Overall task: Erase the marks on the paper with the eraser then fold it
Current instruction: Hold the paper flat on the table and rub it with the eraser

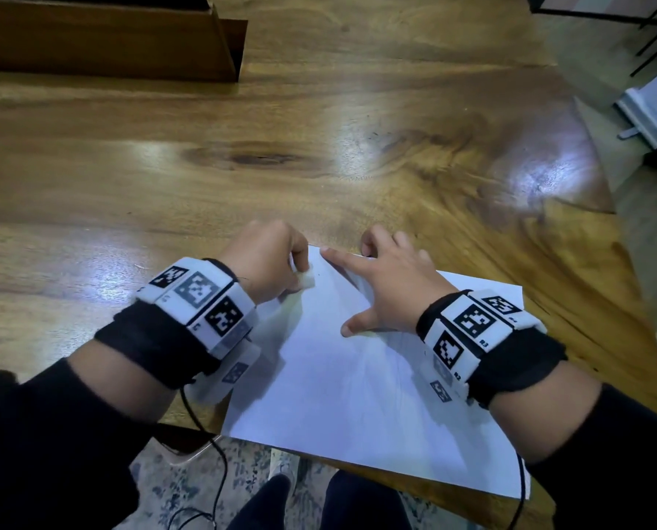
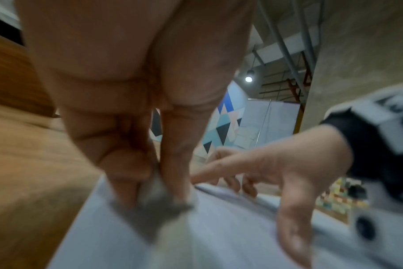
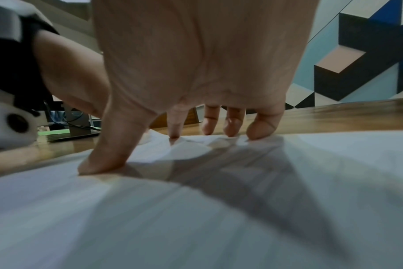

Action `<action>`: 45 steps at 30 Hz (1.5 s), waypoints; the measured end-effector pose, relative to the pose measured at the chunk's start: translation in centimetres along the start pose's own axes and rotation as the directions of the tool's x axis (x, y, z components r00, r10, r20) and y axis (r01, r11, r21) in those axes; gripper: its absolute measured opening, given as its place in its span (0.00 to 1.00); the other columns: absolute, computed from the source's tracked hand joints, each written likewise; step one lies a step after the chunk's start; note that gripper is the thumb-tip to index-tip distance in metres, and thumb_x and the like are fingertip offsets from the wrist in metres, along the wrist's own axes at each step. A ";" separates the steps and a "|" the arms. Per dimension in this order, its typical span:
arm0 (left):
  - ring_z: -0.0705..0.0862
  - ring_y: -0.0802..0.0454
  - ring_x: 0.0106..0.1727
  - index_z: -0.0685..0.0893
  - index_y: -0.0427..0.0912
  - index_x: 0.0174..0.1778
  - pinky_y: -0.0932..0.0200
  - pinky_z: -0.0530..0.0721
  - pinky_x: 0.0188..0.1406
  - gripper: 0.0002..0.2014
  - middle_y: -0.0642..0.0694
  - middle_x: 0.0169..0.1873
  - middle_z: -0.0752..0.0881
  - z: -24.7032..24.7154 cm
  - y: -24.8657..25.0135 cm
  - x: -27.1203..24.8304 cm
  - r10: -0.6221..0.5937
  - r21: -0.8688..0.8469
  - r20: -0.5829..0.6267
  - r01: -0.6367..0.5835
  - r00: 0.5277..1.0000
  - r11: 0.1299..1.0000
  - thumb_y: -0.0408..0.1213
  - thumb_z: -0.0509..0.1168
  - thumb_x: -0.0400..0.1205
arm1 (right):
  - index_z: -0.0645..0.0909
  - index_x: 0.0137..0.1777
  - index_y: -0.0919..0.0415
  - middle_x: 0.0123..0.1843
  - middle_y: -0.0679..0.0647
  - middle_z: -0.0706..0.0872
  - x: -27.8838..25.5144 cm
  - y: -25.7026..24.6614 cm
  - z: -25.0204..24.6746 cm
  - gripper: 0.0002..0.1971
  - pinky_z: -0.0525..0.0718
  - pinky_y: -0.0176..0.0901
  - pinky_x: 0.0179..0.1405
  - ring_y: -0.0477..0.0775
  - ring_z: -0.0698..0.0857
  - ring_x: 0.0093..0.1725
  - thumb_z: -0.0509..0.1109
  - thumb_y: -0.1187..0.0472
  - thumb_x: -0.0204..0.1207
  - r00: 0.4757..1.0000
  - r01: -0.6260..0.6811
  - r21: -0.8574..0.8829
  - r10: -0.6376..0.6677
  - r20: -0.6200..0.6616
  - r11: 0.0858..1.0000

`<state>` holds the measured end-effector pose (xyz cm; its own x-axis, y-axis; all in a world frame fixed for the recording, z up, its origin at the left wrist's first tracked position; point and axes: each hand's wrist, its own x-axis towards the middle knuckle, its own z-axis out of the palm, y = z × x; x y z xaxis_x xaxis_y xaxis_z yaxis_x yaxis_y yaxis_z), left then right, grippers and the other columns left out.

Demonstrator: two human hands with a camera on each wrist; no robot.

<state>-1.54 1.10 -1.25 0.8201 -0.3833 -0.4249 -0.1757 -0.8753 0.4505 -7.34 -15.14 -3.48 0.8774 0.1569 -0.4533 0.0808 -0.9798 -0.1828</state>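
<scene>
Work surface: a glossy wooden table (image 1: 319, 139) with a dark knot and bright light patches. A dark wooden box-like unit (image 1: 109, 36) stands at far left. Patterned floor covering (image 1: 174, 487) lies below the near edge. A geometric wall mural (image 3: 357, 60) in blue, black and pale tones faces the table. A hanging lamp (image 2: 249, 78) is lit under what appear to be metal roof beams (image 2: 285, 47).

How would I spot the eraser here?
Find the white paper on the wooden table. At its far left corner, the left hand pinches the eraser: a small whitish block, the only loose thing on the sheet.
</scene>
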 end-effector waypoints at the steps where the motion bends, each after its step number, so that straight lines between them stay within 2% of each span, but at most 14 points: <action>1: 0.84 0.46 0.39 0.87 0.42 0.39 0.60 0.78 0.40 0.07 0.46 0.30 0.85 -0.2 0.0 -0.1 -0.009 0.005 0.044 0.009 0.999 1.000 0.29 0.73 0.67 | 0.52 0.77 0.28 0.59 0.47 0.59 0.0 0.0 0.1 0.50 0.64 0.46 0.52 0.49 0.56 0.53 0.76 0.32 0.58 1.000 -0.001 0.001 0.001 0.001 1.000; 6: 0.81 0.46 0.39 0.85 0.42 0.37 0.59 0.78 0.41 0.06 0.45 0.31 0.82 -0.4 0.6 1.0 -0.007 -0.062 -0.136 -0.002 0.991 0.998 0.27 0.71 0.69 | 0.52 0.77 0.27 0.62 0.48 0.61 0.1 0.0 0.1 0.50 0.66 0.47 0.52 0.49 0.56 0.53 0.76 0.32 0.57 1.000 -0.003 0.002 0.003 0.001 1.000; 11: 0.84 0.48 0.37 0.85 0.46 0.33 0.61 0.79 0.39 0.06 0.52 0.25 0.82 -0.4 -0.2 -0.7 0.027 0.004 0.113 -0.028 0.993 1.000 0.30 0.74 0.67 | 0.51 0.77 0.27 0.62 0.47 0.60 0.0 0.1 0.1 0.50 0.67 0.46 0.53 0.50 0.59 0.55 0.76 0.32 0.58 1.000 -0.005 -0.005 0.005 0.008 1.000; 13: 0.82 0.50 0.37 0.86 0.45 0.36 0.63 0.77 0.37 0.05 0.52 0.25 0.81 -0.6 0.0 -0.2 0.021 -0.018 0.054 -0.020 0.998 1.000 0.32 0.74 0.68 | 0.52 0.77 0.27 0.62 0.48 0.61 0.0 0.0 0.0 0.50 0.67 0.47 0.54 0.52 0.61 0.58 0.76 0.32 0.58 1.000 -0.005 -0.005 0.005 0.008 1.000; 16: 0.82 0.47 0.42 0.87 0.41 0.41 0.57 0.81 0.45 0.06 0.48 0.29 0.81 -0.4 0.5 0.1 0.032 -0.025 -0.105 -0.035 0.994 0.999 0.32 0.72 0.69 | 0.52 0.77 0.28 0.62 0.48 0.60 0.0 0.0 0.0 0.49 0.68 0.47 0.54 0.52 0.61 0.58 0.76 0.32 0.58 1.000 -0.006 -0.002 0.006 0.007 1.000; 21: 0.85 0.47 0.38 0.84 0.49 0.29 0.55 0.84 0.42 0.09 0.50 0.27 0.85 -0.4 -0.4 -1.2 0.045 0.031 0.201 -0.052 0.979 0.998 0.30 0.73 0.66 | 0.51 0.77 0.27 0.62 0.47 0.60 0.0 -0.1 0.0 0.50 0.67 0.47 0.54 0.49 0.57 0.54 0.76 0.32 0.57 1.000 -0.007 -0.002 0.007 0.005 1.000; 24: 0.84 0.46 0.42 0.86 0.43 0.38 0.58 0.80 0.42 0.05 0.47 0.30 0.83 -0.3 0.3 0.1 0.071 0.008 -0.017 -0.071 0.997 0.997 0.31 0.72 0.69 | 0.51 0.77 0.27 0.63 0.48 0.61 -0.1 -0.1 -0.1 0.49 0.68 0.47 0.54 0.52 0.61 0.58 0.76 0.32 0.58 1.000 -0.009 -0.006 0.009 0.011 1.000; 26: 0.82 0.45 0.42 0.85 0.41 0.41 0.58 0.77 0.41 0.05 0.47 0.30 0.81 0.2 0.5 0.1 0.099 0.027 -0.075 -0.098 0.992 0.995 0.32 0.70 0.71 | 0.51 0.77 0.27 0.62 0.48 0.60 -0.1 -0.2 -0.1 0.49 0.67 0.47 0.54 0.52 0.61 0.59 0.76 0.32 0.58 1.000 -0.010 -0.006 0.010 0.013 1.000; 30: 0.76 0.51 0.36 0.84 0.44 0.36 0.62 0.68 0.32 0.02 0.57 0.25 0.73 1.3 -1.3 -1.9 0.176 0.106 0.076 -0.183 0.982 0.977 0.37 0.71 0.72 | 0.50 0.77 0.26 0.61 0.47 0.60 -0.1 -0.2 -0.1 0.49 0.66 0.46 0.54 0.49 0.57 0.53 0.75 0.31 0.58 1.000 -0.003 -0.008 0.003 0.005 1.000; 32: 0.76 0.51 0.37 0.84 0.45 0.36 0.63 0.66 0.28 0.02 0.56 0.26 0.73 1.5 -1.6 -2.4 0.182 0.128 0.058 -0.188 0.982 0.974 0.38 0.71 0.72 | 0.50 0.78 0.27 0.62 0.47 0.60 -0.2 -0.2 -0.1 0.50 0.66 0.45 0.54 0.49 0.58 0.54 0.75 0.31 0.59 1.000 0.000 -0.008 0.000 0.003 1.000; 36: 0.77 0.51 0.36 0.86 0.43 0.40 0.62 0.71 0.33 0.03 0.52 0.28 0.78 1.3 -1.4 -2.4 0.137 0.122 0.062 -0.143 0.989 0.982 0.34 0.71 0.71 | 0.53 0.81 0.38 0.67 0.50 0.62 -0.7 -0.4 0.1 0.50 0.66 0.44 0.59 0.53 0.62 0.64 0.75 0.33 0.61 0.999 -0.022 -0.006 0.022 -0.026 1.000; 39: 0.81 0.50 0.31 0.86 0.39 0.38 0.62 0.77 0.35 0.07 0.51 0.23 0.81 0.1 -1.2 -1.0 0.018 -0.054 0.136 -0.011 0.991 0.998 0.27 0.73 0.67 | 0.54 0.82 0.44 0.71 0.51 0.62 -1.2 -0.8 0.3 0.49 0.66 0.47 0.62 0.54 0.62 0.67 0.73 0.34 0.64 0.999 -0.025 -0.027 0.024 -0.037 0.999; 43: 0.80 0.46 0.37 0.83 0.42 0.36 0.59 0.76 0.39 0.07 0.46 0.30 0.82 -0.1 0.4 1.4 -0.009 -0.118 -0.087 -0.002 0.996 0.993 0.29 0.73 0.68 | 0.52 0.82 0.46 0.72 0.52 0.61 -1.3 -0.9 0.2 0.49 0.67 0.49 0.65 0.55 0.62 0.69 0.71 0.33 0.66 0.999 -0.013 -0.057 0.011 -0.034 0.998; 45: 0.78 0.47 0.37 0.84 0.41 0.38 0.60 0.74 0.39 0.07 0.44 0.33 0.82 0.4 0.7 1.4 0.027 -0.070 -0.117 -0.035 0.993 0.997 0.28 0.73 0.68 | 0.52 0.83 0.48 0.73 0.52 0.60 -1.4 -0.9 0.2 0.49 0.67 0.50 0.66 0.56 0.62 0.69 0.70 0.32 0.66 0.999 -0.011 -0.064 0.009 -0.041 0.998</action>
<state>-0.78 -0.16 -1.84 0.8730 -0.3698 -0.3181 -0.1661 -0.8385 0.5189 -8.72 -14.42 -2.86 0.8966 0.1432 -0.4190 0.1010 -0.9875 -0.1213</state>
